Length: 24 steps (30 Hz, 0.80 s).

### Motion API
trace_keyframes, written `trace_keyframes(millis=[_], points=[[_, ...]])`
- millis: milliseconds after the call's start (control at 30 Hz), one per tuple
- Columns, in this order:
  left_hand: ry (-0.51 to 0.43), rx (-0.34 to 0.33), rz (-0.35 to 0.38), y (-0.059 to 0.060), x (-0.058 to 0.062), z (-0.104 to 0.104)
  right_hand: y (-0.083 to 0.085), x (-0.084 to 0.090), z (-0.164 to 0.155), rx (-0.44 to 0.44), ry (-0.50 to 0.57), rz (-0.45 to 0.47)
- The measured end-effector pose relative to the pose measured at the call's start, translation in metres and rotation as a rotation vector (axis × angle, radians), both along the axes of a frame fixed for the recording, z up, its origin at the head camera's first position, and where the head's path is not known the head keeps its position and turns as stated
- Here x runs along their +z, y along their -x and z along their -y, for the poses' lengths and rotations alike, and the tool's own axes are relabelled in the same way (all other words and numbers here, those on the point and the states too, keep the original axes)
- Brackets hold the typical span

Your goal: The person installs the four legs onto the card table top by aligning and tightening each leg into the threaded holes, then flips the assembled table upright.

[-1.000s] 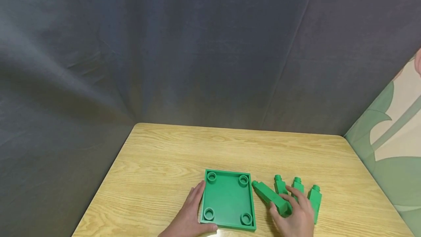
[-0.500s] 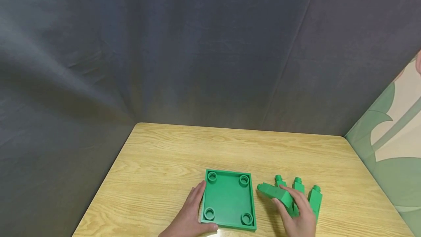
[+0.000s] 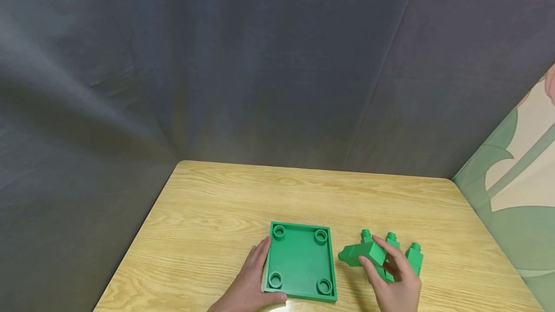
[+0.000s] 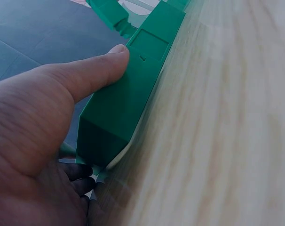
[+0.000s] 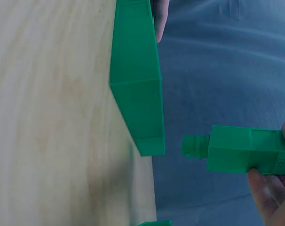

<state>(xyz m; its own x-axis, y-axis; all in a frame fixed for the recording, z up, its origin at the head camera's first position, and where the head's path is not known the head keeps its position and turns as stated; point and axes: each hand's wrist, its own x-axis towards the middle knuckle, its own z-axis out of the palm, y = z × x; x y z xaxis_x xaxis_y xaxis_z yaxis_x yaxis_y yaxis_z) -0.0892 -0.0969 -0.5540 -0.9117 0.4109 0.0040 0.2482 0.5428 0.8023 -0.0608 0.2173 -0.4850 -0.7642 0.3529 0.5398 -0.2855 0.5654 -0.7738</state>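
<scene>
A: Head view shows the person's right hand (image 3: pixel 396 285) holding a green plastic peg block with a round stud at one end (image 3: pixel 362 253), lifted clear of the light wooden table (image 3: pixel 217 215). What does the grip look like?

B: Thumb under the near side, fingers curled over the top, so the hand is closed around the block's square body. The stud end juts out to the left of the grip, towards a flat green plastic tray with four round sockets in its corners (image 3: pixel 300 260). In the right wrist view the block (image 5: pixel 246 149) hangs level, its stud just short of the tray's corner (image 5: pixel 140 108), not touching.

A: And the left hand (image 3: pixel 249 285)?

B: It rests against the tray's left edge, fingers laid straight along the side. The left wrist view has the thumb (image 4: pixel 93 73) pressed flat on the tray's wall (image 4: pixel 126 101); nothing is curled round it.

A: What lies around the right hand?

B: Three more green plastic peg blocks (image 3: pixel 415 256) lie on the table just behind and to the right of the grip, studs pointing away from the person; the fingers partly hide them.
</scene>
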Motion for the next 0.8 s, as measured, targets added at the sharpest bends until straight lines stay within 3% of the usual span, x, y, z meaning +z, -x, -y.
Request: trace_keyframes(millis=[267,600,800], points=[[-0.003,0.004,0.013,0.0,0.001,0.001,0.015,0.011,0.01,0.15,0.018,-0.071],[0.008,0.002,-0.01,0.0,0.0,0.001,0.042,0.01,0.035,0.341,-0.058,-0.247],[0.002,0.0,0.003,0.0,0.001,0.0,0.046,0.036,0.062,0.395,-0.021,-0.27]])
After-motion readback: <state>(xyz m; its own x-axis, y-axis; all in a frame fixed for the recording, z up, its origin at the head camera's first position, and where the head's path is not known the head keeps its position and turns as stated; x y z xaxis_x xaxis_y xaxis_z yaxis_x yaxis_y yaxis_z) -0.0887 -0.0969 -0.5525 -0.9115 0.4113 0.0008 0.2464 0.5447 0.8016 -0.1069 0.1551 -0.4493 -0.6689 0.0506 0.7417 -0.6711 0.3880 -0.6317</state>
